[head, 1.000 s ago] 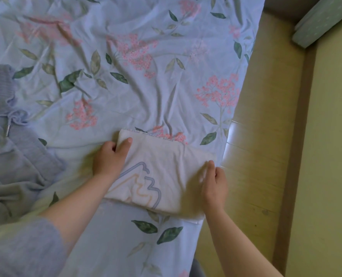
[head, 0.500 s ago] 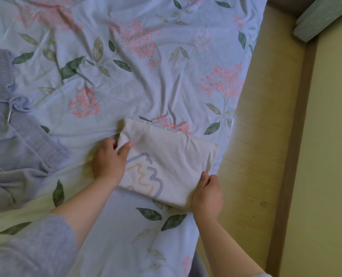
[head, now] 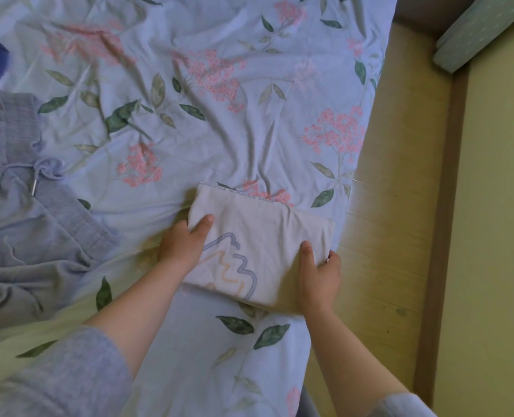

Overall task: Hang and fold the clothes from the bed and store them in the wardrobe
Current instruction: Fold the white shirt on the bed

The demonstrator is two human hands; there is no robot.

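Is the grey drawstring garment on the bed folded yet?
No: the grey drawstring garment lies rumpled and spread out on the floral sheet, to the left of the folded white garment.

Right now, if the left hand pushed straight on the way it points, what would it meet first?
The folded white garment, which the left hand grips by its near-left edge. Past that corner, probably only the floral sheet, as far as this view shows.

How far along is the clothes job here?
Done: the white printed garment is folded into a compact rectangle on the floral sheet. In hand: the left hand and right hand grip its two ends. Left: the grey drawstring garment lies crumpled, unfolded; no wardrobe is in view.
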